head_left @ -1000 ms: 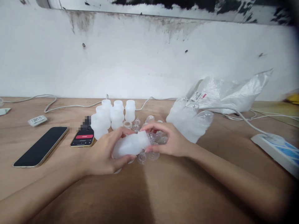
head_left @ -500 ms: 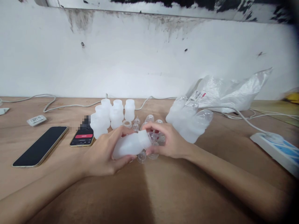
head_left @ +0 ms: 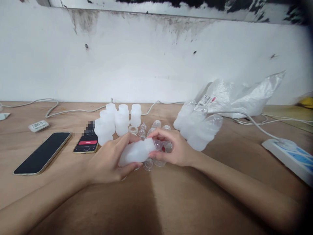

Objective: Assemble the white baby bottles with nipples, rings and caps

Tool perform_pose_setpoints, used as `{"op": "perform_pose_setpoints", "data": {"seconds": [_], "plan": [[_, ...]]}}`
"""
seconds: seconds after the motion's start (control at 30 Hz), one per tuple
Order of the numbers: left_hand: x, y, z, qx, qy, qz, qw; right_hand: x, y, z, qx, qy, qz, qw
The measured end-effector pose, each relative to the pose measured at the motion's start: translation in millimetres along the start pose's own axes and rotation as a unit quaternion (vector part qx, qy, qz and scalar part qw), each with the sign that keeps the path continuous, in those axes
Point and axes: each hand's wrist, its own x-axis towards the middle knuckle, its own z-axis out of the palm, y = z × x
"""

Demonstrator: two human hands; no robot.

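Note:
A frosted white baby bottle lies tilted in my left hand, its neck end pointing right and slightly up. The left thumb is below the bottle and the fingers are over its top. My right hand pinches the neck end at the white collar, fingertips above and thumb below. A clear teat sticks out from that end, inside the curve of my right fingers. Under and behind the hands lie several clear teats and domed caps, partly hidden. Close to them is a pale ring.
Several open frosted bottles stand back left. Several bottles with clear domed caps stand right. Two phones, one dark and one lit, lie left. A plastic bag, cables and a power strip are farther right.
My right fingers have shifted left, from around the teat onto the collar at the bottle's neck. The bottle has tilted only slightly in my left hand.

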Motion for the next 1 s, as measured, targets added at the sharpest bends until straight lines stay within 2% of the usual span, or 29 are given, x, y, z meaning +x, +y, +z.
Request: {"op": "perform_pose_setpoints", "data": {"seconds": [0.17, 0.27, 0.33, 0.4, 0.57, 0.7, 0.83, 1.0], "plan": [[-3, -8, 11.6, 0.121, 0.067, 0.079, 0.987, 0, -9, 5, 0.071, 0.007, 0.112, 0.991], [-4, -11, 18.0, 0.184, 0.118, 0.116, 0.969, 0, -13, 5, 0.054, 0.030, 0.134, 0.989], [-3, -10, 16.6, 0.181, 0.135, 0.115, 0.968, -1, -13, 3, 0.042, 0.034, 0.133, 0.990], [-1, -8, 9.4, 0.141, 0.126, 0.090, 0.978, -1, -12, 1, 0.028, 0.029, 0.115, 0.993], [5, -2, -16.3, 0.033, 0.049, -0.023, 0.998, -2, -4, -5, -0.027, 0.053, 0.009, 0.998], [8, -2, -22.2, -0.048, -0.012, -0.044, 0.998, -2, -1, -5, -0.043, 0.062, -0.028, 0.997], [9, -1, -20.4, -0.090, 0.004, -0.038, 0.995, -3, 0, -3, -0.043, 0.069, -0.041, 0.996], [8, 1, -18.5, -0.052, 0.026, -0.052, 0.997, -4, 0, -1, -0.034, 0.073, -0.027, 0.996]]}}
